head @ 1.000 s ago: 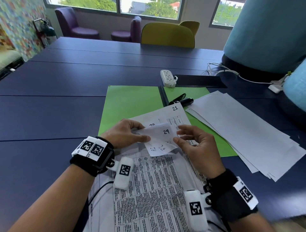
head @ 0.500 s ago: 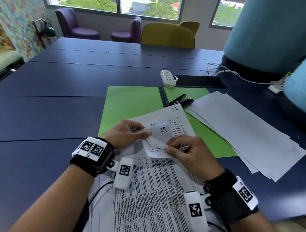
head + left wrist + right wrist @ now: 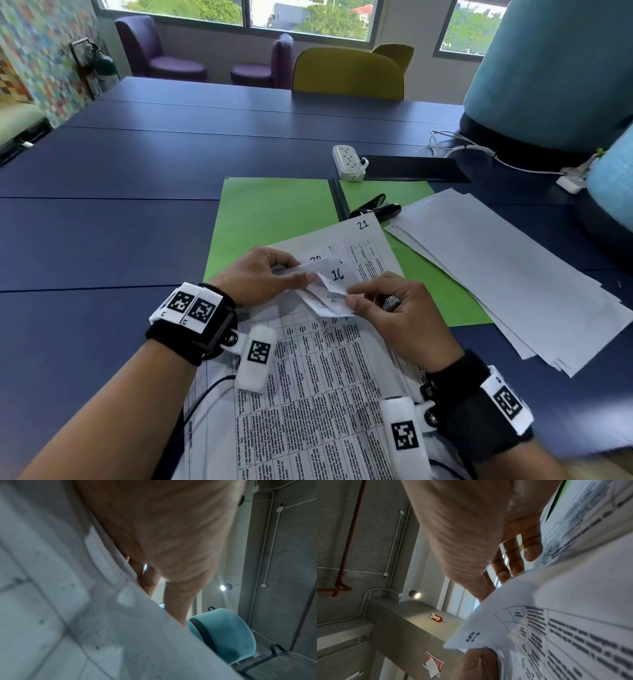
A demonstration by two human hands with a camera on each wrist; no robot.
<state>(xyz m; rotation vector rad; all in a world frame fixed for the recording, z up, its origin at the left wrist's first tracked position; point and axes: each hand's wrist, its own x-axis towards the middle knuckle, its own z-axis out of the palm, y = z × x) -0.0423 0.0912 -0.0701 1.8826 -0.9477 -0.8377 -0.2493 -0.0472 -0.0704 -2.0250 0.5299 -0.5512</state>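
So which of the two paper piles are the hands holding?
The printed pile, covered in tables and directly in front of the person: the left hand and right hand pinch its lifted corners. The blank pile to its right lies untouched.

You have a white power strip [image 3: 347,166] just beyond the open green folder [image 3: 274,219], blank sheets [image 3: 513,274] fanned over its right half, a yellow chair [image 3: 346,73] far off.

An open folder [image 3: 274,219] lay at the middle of the desk [image 3: 120,240], printed sheets [image 3: 325,394] overlapping it toward the near edge, a paper stack [image 3: 507,270] to its right, a power strip [image 3: 346,163] behind it.
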